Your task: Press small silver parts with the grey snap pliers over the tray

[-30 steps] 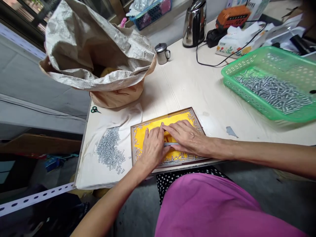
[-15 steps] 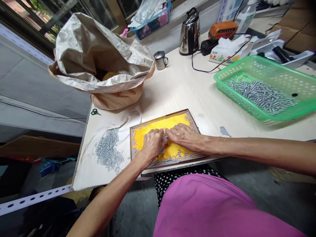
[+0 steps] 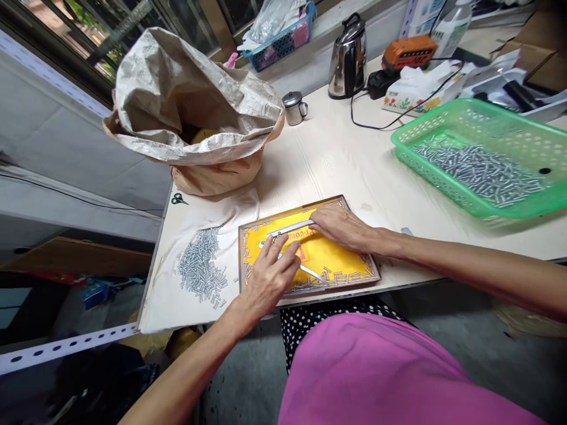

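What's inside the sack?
The sack shows something yellow in its opening; its folded top covers the rest, so anything else inside cannot be seen.

1. Sack (image 3: 195, 100): woven plastic, crumpled, faintly sheened.
2. Bag (image 3: 217, 180): brown paper, matt.
3. Kettle (image 3: 348, 59): polished steel, glossy.
4. Basket (image 3: 478, 156): smooth green plastic.
5. Tabletop (image 3: 336, 159): pale wood-grain laminate, smooth.
6. Cloth (image 3: 168, 295): white, soft, matt.
7. Small rods (image 3: 199, 262): bright metal.
8. Tray frame (image 3: 361, 236): brown wood, it seems, around a matt yellow lining (image 3: 328, 260) — its fibre can't be told.
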Action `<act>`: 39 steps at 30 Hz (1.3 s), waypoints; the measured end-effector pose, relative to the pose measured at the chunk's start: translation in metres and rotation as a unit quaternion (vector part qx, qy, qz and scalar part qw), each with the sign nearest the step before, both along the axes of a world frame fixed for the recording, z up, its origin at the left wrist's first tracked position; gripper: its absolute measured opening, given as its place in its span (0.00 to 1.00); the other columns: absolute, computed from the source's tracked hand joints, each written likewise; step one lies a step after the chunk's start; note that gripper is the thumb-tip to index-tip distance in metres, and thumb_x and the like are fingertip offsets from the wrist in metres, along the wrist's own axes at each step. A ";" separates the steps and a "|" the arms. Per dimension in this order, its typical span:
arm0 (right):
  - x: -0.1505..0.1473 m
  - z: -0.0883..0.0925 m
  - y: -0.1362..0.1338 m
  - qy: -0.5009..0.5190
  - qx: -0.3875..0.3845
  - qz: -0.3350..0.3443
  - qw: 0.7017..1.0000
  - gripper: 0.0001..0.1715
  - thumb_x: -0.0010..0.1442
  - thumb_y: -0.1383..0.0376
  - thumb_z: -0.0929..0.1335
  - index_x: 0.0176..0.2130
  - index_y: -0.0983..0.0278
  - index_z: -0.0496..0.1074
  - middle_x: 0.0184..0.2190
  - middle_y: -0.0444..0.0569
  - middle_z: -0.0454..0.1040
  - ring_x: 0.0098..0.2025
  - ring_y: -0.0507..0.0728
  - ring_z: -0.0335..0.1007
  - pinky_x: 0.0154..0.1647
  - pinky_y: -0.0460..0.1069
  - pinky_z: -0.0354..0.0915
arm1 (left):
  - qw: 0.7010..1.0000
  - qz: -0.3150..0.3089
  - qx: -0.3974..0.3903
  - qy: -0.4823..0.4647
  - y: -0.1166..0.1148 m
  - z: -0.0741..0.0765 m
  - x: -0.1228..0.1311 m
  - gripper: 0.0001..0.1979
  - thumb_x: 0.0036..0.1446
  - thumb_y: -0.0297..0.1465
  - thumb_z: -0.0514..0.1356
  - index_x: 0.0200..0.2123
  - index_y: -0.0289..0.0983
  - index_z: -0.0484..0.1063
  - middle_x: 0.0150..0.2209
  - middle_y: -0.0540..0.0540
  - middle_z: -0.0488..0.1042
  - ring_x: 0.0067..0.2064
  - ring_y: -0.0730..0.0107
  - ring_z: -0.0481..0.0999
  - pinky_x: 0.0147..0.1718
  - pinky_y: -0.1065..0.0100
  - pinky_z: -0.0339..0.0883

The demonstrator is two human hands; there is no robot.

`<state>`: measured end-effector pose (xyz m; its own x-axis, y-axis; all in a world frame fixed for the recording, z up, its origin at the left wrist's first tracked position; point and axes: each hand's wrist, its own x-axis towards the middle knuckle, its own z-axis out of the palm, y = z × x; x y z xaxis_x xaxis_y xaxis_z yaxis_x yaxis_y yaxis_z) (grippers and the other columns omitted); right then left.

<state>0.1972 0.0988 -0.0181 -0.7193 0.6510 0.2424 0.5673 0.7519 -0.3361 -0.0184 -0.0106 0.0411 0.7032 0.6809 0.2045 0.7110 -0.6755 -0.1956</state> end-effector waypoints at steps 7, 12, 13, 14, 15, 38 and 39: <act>-0.001 0.002 0.012 0.023 0.060 0.033 0.997 0.18 0.71 0.60 0.57 0.34 0.63 0.68 0.32 0.51 0.74 0.33 0.55 0.64 0.36 0.50 0.56 | 1.000 0.012 -0.013 0.020 -0.004 0.008 0.000 0.10 0.66 0.25 0.54 0.41 0.37 0.75 0.51 0.42 0.76 0.60 0.55 0.69 0.60 0.44 0.64; 0.001 -0.008 0.007 0.024 0.067 0.043 0.997 0.20 0.71 0.59 0.56 0.32 0.62 0.66 0.28 0.48 0.73 0.29 0.54 0.63 0.33 0.50 0.54 | 1.000 -0.014 -0.008 0.007 -0.010 0.009 0.009 0.10 0.66 0.25 0.54 0.39 0.35 0.75 0.45 0.45 0.77 0.54 0.61 0.73 0.62 0.48 0.62; 0.001 -0.010 0.008 0.025 0.064 0.044 0.997 0.21 0.71 0.58 0.55 0.32 0.62 0.66 0.28 0.48 0.73 0.29 0.55 0.63 0.33 0.50 0.54 | 1.000 -0.021 -0.005 0.001 -0.010 0.011 0.010 0.09 0.66 0.25 0.54 0.39 0.35 0.75 0.44 0.45 0.77 0.52 0.62 0.73 0.62 0.49 0.61; 0.001 -0.012 0.010 0.028 0.058 0.046 0.997 0.21 0.72 0.58 0.55 0.32 0.62 0.66 0.28 0.48 0.72 0.30 0.55 0.64 0.34 0.51 0.54 | 1.000 -0.027 -0.004 -0.007 -0.010 0.013 0.010 0.09 0.66 0.26 0.55 0.39 0.35 0.75 0.45 0.45 0.77 0.52 0.62 0.73 0.63 0.49 0.61; 0.002 -0.013 0.012 0.033 0.050 0.045 0.997 0.21 0.72 0.57 0.55 0.32 0.62 0.66 0.28 0.48 0.73 0.30 0.55 0.64 0.34 0.51 0.55 | 0.999 -0.026 -0.005 -0.019 -0.008 0.015 0.008 0.08 0.66 0.27 0.55 0.40 0.36 0.75 0.46 0.45 0.76 0.53 0.62 0.72 0.63 0.49 0.61; 0.043 -0.021 0.031 -0.078 -0.053 0.006 0.996 0.28 0.70 0.46 0.50 0.31 0.59 0.61 0.29 0.50 0.72 0.31 0.58 0.67 0.35 0.54 0.58 | 0.909 0.371 -0.180 0.055 0.031 -0.036 -0.199 0.12 0.63 0.26 0.51 0.35 0.37 0.75 0.38 0.38 0.73 0.46 0.53 0.68 0.41 0.59 0.62; 0.041 -0.019 0.032 -0.080 -0.048 0.010 0.996 0.28 0.71 0.47 0.50 0.31 0.59 0.61 0.29 0.50 0.72 0.30 0.58 0.66 0.34 0.54 0.58 | 0.911 0.369 -0.180 0.048 0.031 -0.036 -0.202 0.12 0.63 0.26 0.51 0.35 0.37 0.74 0.39 0.38 0.73 0.46 0.54 0.68 0.41 0.59 0.63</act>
<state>0.2386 0.1305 -0.0372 -0.7573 0.6503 0.0600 0.6041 0.7325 -0.3138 -0.2201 0.0199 0.0051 0.0307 0.9862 -0.1628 0.9885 -0.0541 -0.1413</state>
